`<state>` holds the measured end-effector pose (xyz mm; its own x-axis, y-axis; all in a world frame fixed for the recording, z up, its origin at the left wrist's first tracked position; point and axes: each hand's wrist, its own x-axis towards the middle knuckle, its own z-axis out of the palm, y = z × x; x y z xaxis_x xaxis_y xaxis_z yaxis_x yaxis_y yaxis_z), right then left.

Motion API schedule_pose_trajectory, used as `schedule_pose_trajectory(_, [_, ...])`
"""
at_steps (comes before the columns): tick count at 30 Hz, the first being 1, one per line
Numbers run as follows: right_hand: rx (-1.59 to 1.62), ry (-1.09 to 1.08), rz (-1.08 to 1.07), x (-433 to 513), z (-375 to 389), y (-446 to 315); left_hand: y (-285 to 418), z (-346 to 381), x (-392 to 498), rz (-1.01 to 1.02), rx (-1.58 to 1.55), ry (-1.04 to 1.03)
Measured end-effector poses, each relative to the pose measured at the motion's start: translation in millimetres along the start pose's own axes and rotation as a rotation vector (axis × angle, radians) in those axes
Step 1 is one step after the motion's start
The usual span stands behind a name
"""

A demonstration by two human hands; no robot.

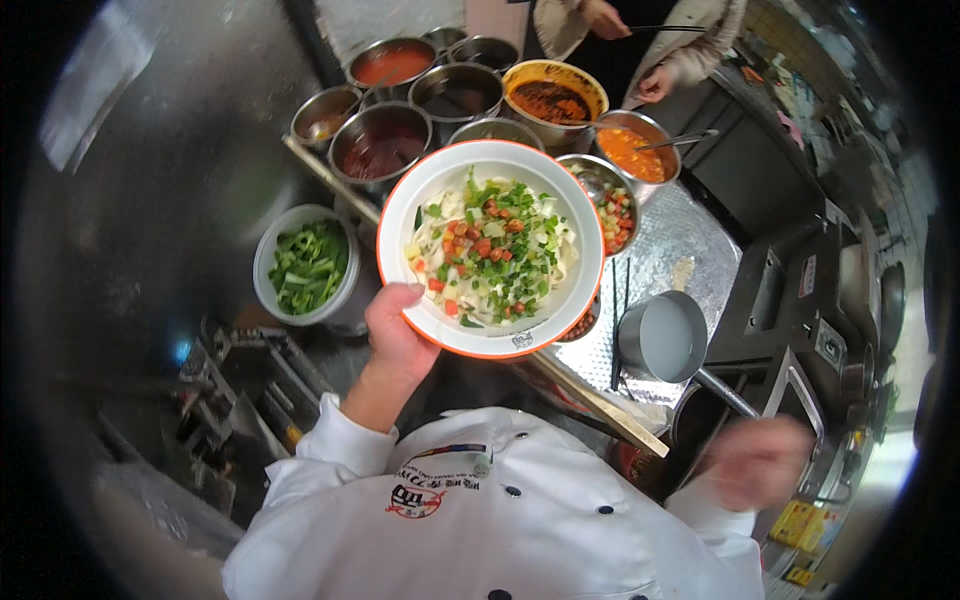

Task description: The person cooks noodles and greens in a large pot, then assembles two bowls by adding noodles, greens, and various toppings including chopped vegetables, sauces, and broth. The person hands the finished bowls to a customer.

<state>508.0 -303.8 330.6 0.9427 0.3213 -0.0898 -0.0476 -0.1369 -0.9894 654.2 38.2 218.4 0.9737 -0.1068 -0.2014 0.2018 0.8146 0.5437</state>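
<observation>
My left hand (401, 330) grips the near-left rim of a white bowl (392, 247) with an orange edge, thumb on top. The bowl is raised in front of my chest. It holds wide pale noodles (559, 274) topped with chopped green onion (517, 281), diced red and pale vegetables and several peanuts (491, 206). My right hand (761, 461) is strongly blurred at the lower right, by the handle end of a metal ladle (664, 337) filled with cloudy liquid. Whether its fingers close on that handle cannot be made out.
Steel pots of sauce (382, 142), a yellow-rimmed tub of dark chili sauce (555, 101) and an orange soup pot (637, 150) stand beyond the bowl. Chopped greens (307, 266) fill a left-hand tub. Chopsticks (619, 322) lie on the foil-covered counter (697, 232). Another person's hands (652, 82) show behind.
</observation>
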Motion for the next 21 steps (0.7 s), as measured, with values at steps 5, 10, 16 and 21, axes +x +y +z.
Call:
schedule_pose_trajectory(5, [0.609,-0.152,0.451,153.9,145.2,58.1,1.9,9.2,30.4,0.034,-0.107,-0.07])
schedule_pose_trajectory(10, [0.969,-0.358,0.144,225.0,176.0,29.0,46.8,-10.4,66.4,0.061,0.056,-0.081])
schedule_pose_trajectory(16, [0.221,-0.099,-0.084,317.6,154.4,-77.2,140.5,-53.9,115.4,0.081,-0.061,-0.078])
schedule_pose_trajectory(21, [0.32,0.383,0.337,507.1,72.8,-8.8,219.0,-108.9,146.1,0.239,-0.036,0.043])
